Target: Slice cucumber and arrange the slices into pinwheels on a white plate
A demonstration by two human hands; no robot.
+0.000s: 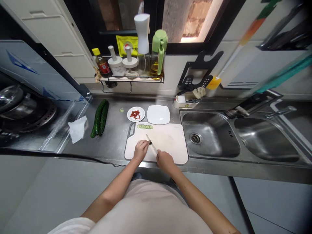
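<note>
Right hand closed round knife, over board; left hand curled, fingertips pinching small green piece just beside it. Done: slices, in row near board's far edge. Remaining, apparently: green piece. Two cucumbers, left on counter, whole.

Black-framed glass window: pale light is glowing through.
Silvery steel double sink: highlights are shimmering.
Long teal strip: blurring from where I'm standing.

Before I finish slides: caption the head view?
Right hand holds a knife, left hand a small green piece, over a cutting board with cucumber slices.
</note>
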